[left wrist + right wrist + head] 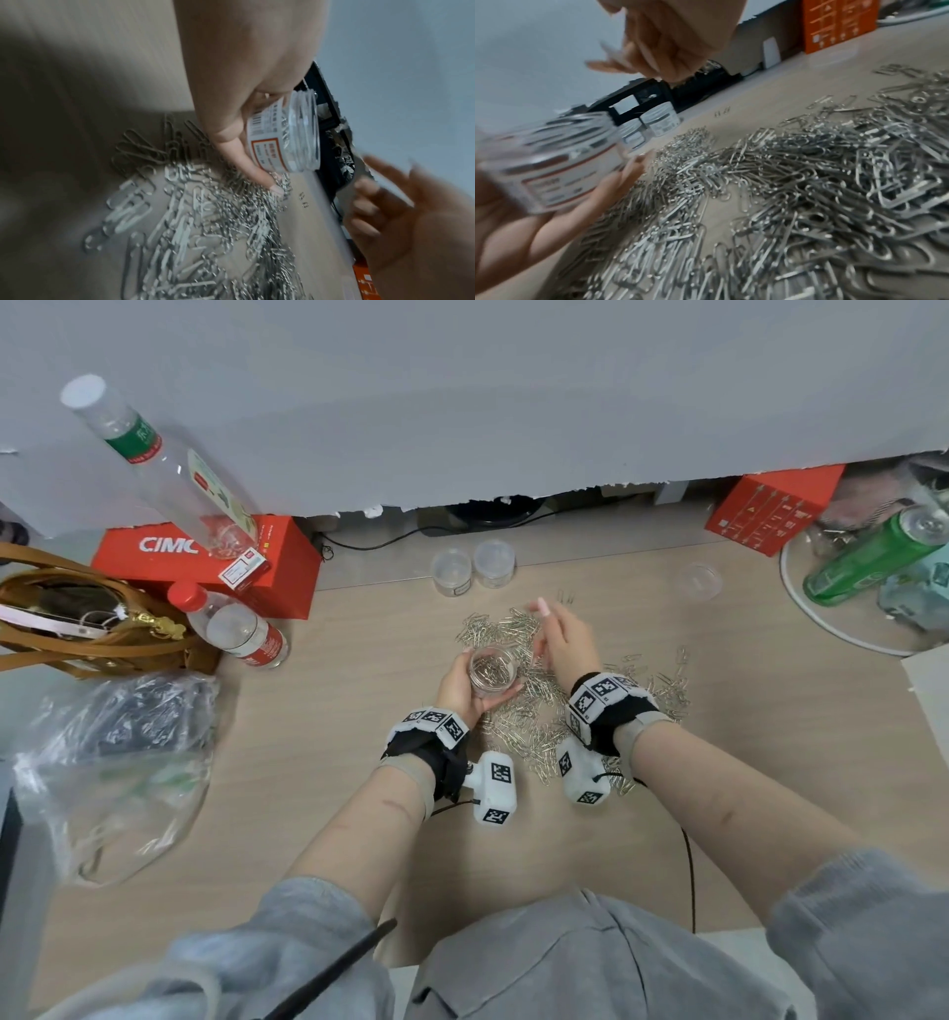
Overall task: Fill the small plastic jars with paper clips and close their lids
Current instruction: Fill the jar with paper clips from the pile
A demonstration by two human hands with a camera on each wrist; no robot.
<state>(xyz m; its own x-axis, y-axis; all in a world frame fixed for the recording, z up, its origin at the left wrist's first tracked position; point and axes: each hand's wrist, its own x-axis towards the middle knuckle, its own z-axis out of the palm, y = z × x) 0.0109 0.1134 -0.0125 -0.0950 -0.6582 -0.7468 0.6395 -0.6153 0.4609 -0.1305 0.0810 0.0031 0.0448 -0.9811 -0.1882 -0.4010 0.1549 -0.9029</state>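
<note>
My left hand [458,686] grips a small clear jar [492,671] from the side; the jar has no lid and holds some paper clips. In the left wrist view the jar [285,138] is tilted, its labelled wall against my fingers [231,154]. A wide pile of silver paper clips [544,706] covers the table under both hands. My right hand [562,636] hovers just right of the jar with fingers spread and blurred, holding nothing I can make out. Two lidded jars [452,570] [494,563] stand behind the pile. A loose clear lid [698,580] lies at the back right.
A red box [169,552], several plastic bottles [241,631] and a brown bag [77,618] crowd the left; a clear plastic bag [118,762] lies nearer. At right stand an orange-red box [770,510] and a green can [873,557] on a white tray [821,618].
</note>
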